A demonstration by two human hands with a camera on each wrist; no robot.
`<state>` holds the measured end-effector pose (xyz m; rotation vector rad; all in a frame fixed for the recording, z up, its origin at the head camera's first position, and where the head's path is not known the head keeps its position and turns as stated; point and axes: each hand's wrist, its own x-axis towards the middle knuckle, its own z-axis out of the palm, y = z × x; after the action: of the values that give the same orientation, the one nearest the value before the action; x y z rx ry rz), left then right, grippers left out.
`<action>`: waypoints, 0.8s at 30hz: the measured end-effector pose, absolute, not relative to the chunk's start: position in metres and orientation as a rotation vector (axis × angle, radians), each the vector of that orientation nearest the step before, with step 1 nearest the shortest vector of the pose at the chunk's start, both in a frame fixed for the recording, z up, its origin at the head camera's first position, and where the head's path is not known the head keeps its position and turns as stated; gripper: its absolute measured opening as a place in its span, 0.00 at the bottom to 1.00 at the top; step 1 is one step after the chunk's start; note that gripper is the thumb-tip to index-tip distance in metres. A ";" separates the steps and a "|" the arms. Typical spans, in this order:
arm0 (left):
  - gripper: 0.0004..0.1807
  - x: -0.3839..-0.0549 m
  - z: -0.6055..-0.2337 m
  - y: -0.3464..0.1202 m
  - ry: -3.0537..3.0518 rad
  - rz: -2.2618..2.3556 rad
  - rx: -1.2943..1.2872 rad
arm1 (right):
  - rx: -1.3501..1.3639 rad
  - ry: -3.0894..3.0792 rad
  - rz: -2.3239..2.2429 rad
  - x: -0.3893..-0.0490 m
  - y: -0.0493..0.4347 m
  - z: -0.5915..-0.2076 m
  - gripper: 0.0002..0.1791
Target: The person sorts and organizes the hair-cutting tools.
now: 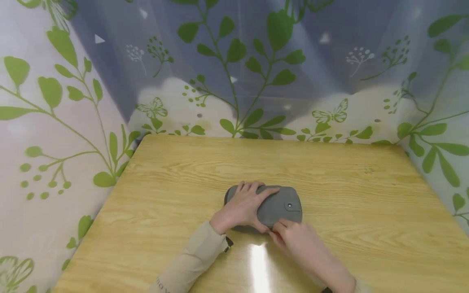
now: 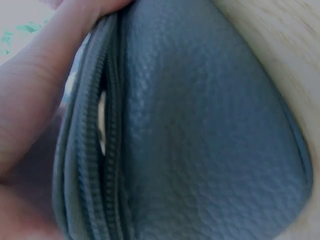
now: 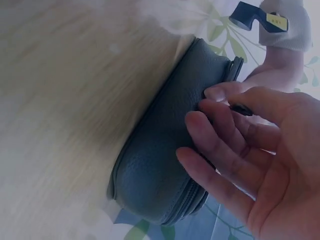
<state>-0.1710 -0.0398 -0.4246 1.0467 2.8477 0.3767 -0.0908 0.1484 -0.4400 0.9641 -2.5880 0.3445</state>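
A grey zip case point(image 1: 275, 209) with pebbled leather-like sides lies flat on the wooden table, a snap tab point(image 1: 290, 205) near its right end. My left hand point(image 1: 243, 205) grips it across the left part, fingers over the top towards the far edge and thumb at the near edge. At that near edge, beside the left thumb, my right hand point(image 1: 300, 240) pinches a small dark zipper pull point(image 3: 241, 109). In the left wrist view the zipper teeth point(image 2: 87, 155) stand apart, and a pale sliver point(image 2: 102, 122) shows in the gap; what it is cannot be told.
The wood-grain table point(image 1: 165, 171) reaches out on all sides of the case. A curtain point(image 1: 329, 73) with green leaves and butterflies hangs behind the table and along both sides. A dark strap device point(image 3: 257, 17) sits at my left cuff.
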 end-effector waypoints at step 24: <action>0.07 -0.111 -0.428 -0.018 3.001 0.890 1.036 | 0.564 -2.688 0.782 -0.090 0.159 -0.426 0.10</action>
<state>-0.1112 -0.0179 -0.4285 1.0360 3.0011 0.8896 -0.0898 0.1592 -0.4258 0.5638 -2.6882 0.7825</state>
